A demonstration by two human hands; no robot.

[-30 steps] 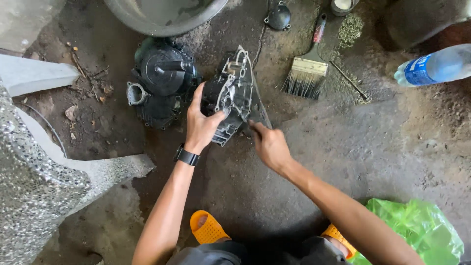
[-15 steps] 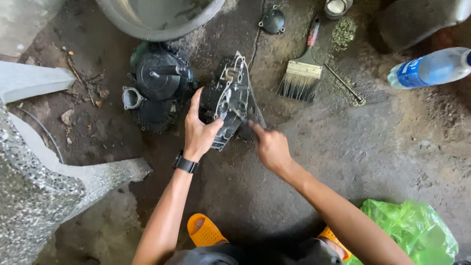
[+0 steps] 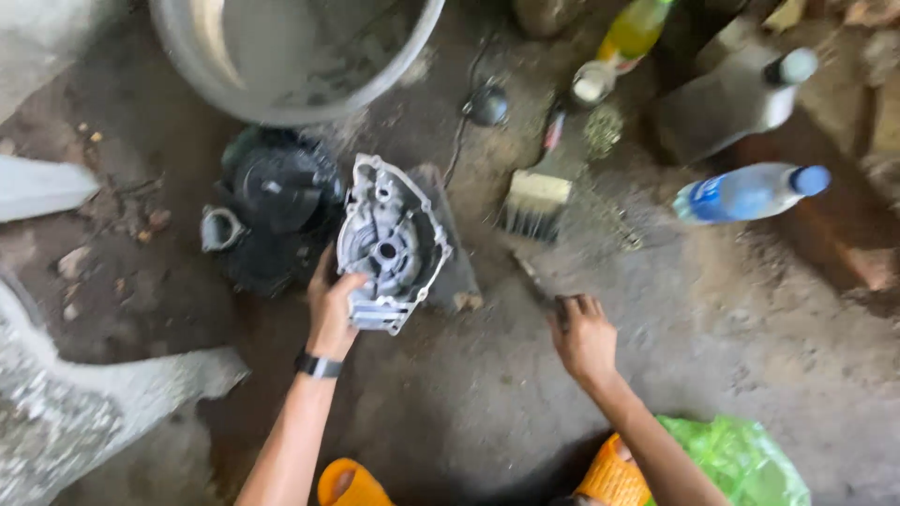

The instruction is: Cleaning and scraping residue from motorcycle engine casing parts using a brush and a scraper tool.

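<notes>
My left hand (image 3: 333, 309) grips the lower edge of a grey cast-metal engine cover (image 3: 389, 244) and holds it tilted, its ribbed inside facing up. The cover leans beside a black engine block (image 3: 272, 215) on the dirt floor. My right hand (image 3: 583, 337) is down on the ground to the right of the cover, fingers curled around a thin dark tool (image 3: 539, 281) that runs up and left toward a paintbrush (image 3: 534, 206); the view is blurred, so the grip is unclear.
A large grey basin (image 3: 300, 56) stands at the top. A clear bottle with a blue cap (image 3: 750, 192), a yellow-green bottle (image 3: 633, 28), a white-capped jug (image 3: 741, 94) and a small jar (image 3: 592, 82) lie at the upper right. A green bag (image 3: 741, 459) and orange sandals (image 3: 347, 487) are near me.
My right hand left the cover and moved down and right to the ground near the brush. The left hand has turned the cover so its inside faces up. The camera has shifted.
</notes>
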